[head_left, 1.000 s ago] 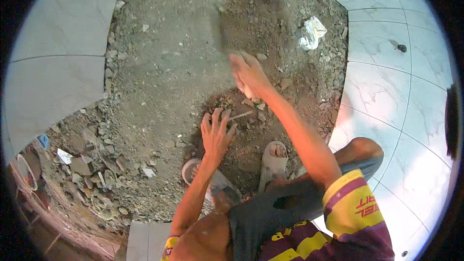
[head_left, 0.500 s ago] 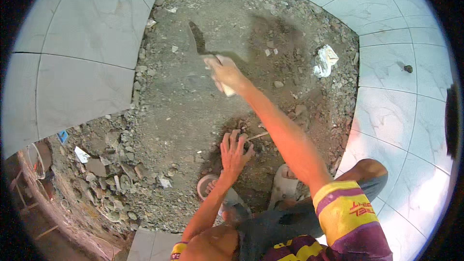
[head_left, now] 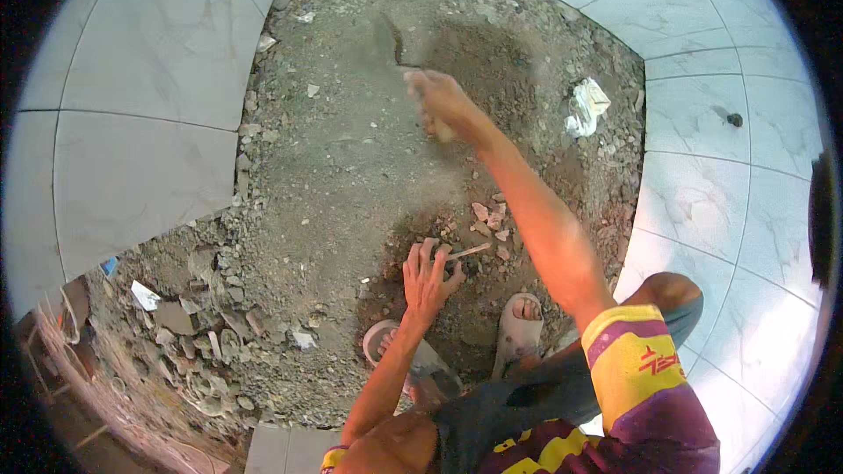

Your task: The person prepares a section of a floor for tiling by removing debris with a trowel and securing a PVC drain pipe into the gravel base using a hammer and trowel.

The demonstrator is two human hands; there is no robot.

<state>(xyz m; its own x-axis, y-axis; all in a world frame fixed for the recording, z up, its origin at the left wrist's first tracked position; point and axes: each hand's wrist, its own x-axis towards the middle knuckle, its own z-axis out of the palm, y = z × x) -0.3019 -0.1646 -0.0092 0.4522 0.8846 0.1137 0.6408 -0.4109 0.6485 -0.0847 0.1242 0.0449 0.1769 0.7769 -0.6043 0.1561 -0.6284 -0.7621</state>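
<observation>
My right hand (head_left: 448,107) is closed round the handle of a trowel, held out over the grey gravelly ground. The trowel's blade (head_left: 389,42) points away and slightly left, smeared by motion. Close in front of my feet, my left hand (head_left: 425,274) rests on the dark soil with its fingers spread and bent. Beside its fingertips lies a thin, pale stick (head_left: 468,252); its near end is close to the fingers. Whatever lies beneath the left palm is hidden.
Pale marbled tiles border the ground at left (head_left: 145,158) and right (head_left: 694,202). A crumpled white wrapper (head_left: 587,108) lies at the right. Broken stones (head_left: 493,217) sit beyond the stick, and rubble (head_left: 211,333) covers the lower left. My sandalled feet (head_left: 518,329) stand below.
My right hand has swung right and farther away with the trowel. Reddish stones that my right forearm covered now show. My left hand stays nearly in place.
</observation>
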